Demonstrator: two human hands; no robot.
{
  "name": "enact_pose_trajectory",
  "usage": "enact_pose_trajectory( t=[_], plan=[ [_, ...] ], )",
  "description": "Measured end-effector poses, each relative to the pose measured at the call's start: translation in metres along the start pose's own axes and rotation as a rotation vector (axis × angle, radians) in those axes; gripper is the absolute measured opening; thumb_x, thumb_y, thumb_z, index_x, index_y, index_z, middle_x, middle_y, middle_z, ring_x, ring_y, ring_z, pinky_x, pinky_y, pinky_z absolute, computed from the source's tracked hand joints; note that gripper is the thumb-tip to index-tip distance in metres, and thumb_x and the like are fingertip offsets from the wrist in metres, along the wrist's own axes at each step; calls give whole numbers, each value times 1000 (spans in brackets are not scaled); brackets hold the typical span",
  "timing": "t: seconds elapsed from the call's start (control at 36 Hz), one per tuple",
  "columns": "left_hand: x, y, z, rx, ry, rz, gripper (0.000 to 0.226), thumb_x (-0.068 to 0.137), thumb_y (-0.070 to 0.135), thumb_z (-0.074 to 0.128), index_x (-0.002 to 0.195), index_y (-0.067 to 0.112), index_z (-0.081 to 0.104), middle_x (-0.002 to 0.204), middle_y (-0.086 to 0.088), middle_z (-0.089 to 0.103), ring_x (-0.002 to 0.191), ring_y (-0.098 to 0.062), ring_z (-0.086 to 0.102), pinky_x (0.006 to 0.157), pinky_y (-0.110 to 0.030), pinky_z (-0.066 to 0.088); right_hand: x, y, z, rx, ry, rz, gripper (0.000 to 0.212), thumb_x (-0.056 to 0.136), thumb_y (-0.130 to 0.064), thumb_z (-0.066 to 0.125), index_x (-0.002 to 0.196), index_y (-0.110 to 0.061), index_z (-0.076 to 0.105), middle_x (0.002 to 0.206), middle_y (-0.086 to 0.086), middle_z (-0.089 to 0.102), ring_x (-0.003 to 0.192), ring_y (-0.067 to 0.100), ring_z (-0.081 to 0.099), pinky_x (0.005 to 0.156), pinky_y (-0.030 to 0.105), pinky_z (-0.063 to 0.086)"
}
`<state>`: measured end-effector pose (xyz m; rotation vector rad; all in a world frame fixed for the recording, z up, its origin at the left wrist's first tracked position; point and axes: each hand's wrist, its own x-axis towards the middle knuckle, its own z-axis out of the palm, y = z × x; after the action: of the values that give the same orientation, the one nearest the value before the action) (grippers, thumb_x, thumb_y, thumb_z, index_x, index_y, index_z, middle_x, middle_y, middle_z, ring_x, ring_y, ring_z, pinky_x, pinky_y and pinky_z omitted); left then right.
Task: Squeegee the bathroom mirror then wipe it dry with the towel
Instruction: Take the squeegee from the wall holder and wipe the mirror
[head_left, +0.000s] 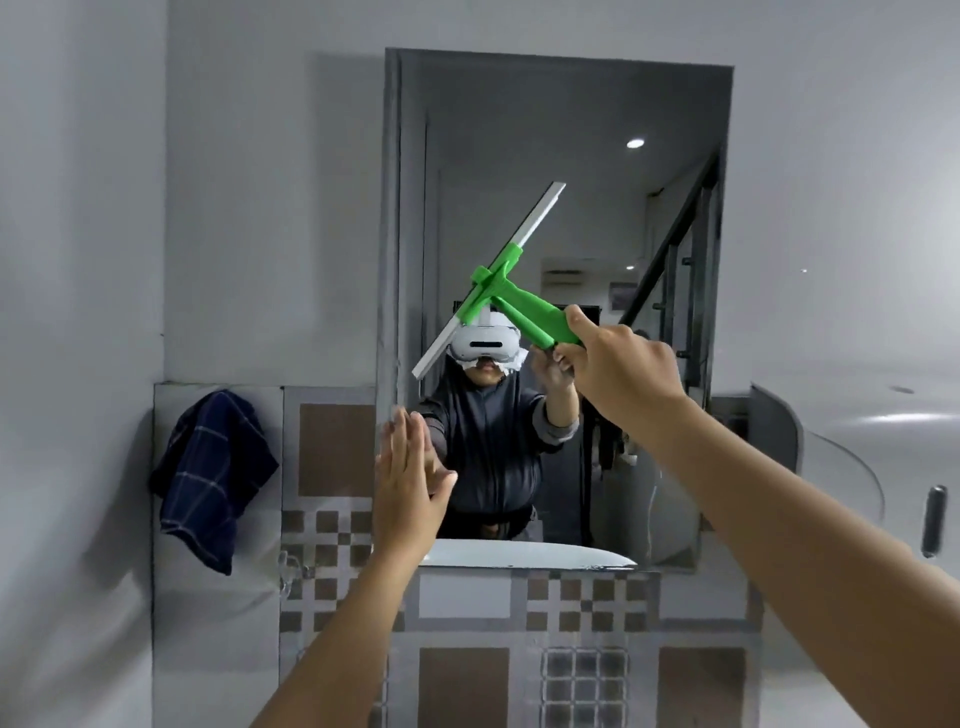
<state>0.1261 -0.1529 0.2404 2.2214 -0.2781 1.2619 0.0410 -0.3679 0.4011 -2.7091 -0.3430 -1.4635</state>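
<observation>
One tall rectangular wall mirror (561, 156) hangs above the tiled wall. One dark blue checked cloth towel (210, 475) hangs left of it. One green-handled squeegee (511, 283) with a pale blade slants from lower left to upper right against the glass, gripped by the right hand (621, 371). The left hand (408, 480) lies flat and spread at the mirror's left edge.

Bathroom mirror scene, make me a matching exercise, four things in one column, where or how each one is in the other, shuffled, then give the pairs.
Column one:
1. squeegee
2. towel
3. left hand
4. mirror

Column two:
A. hanging on the wall left of the mirror
B. open and flat at the mirror's lower left edge
C. gripped by the right hand, blade tilted diagonally
D. mounted on the wall above the patterned tiles

Pairs: 1-C, 2-A, 3-B, 4-D
</observation>
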Motion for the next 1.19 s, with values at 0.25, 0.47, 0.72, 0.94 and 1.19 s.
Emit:
enact_pose_trajectory(
  t=[0.25,0.47,0.72,0.94,1.19],
  plan=[
    [0,-1,1,18,36,15,98,78,24,71,145,15,1,155,-3,-4,142,-21,-4,111,-44,21,-10,61,-5,-78,41,-62,46,98,-34,34,142,-23,26,102,7,63,82,29,62,60,29,36],
    [5,-6,4,97,20,-1,96,80,27,67,146,14,-2,155,-2,-8,142,-17,-9,116,-45,11,-29,89,5,-37,47,-36,46,98,-35,32,141,-21,26,101,6,65,81,28,62,58,28,35],
    [2,-6,3,153,23,27,94,81,60,47,146,15,-4,155,-2,-9,142,-18,-10,113,-38,12,-45,98,18,-21,38,27,47,97,-38,33,141,-22,27,99,5,65,77,27,62,53,28,35],
    [0,-11,-1,158,37,95,93,78,71,28,146,16,-2,155,-1,-5,142,-22,-3,103,-38,28,-65,83,31,54,9,180,45,98,-37,35,140,-23,28,100,7,65,87,30,62,57,30,34],
    [-6,-13,-3,116,25,136,85,85,52,47,147,16,2,156,-5,-1,141,-12,-11,95,-49,47,-98,64,45,172,-5,361,46,97,-36,39,139,-20,30,104,11,65,87,31,59,59,33,39]
  ],
)
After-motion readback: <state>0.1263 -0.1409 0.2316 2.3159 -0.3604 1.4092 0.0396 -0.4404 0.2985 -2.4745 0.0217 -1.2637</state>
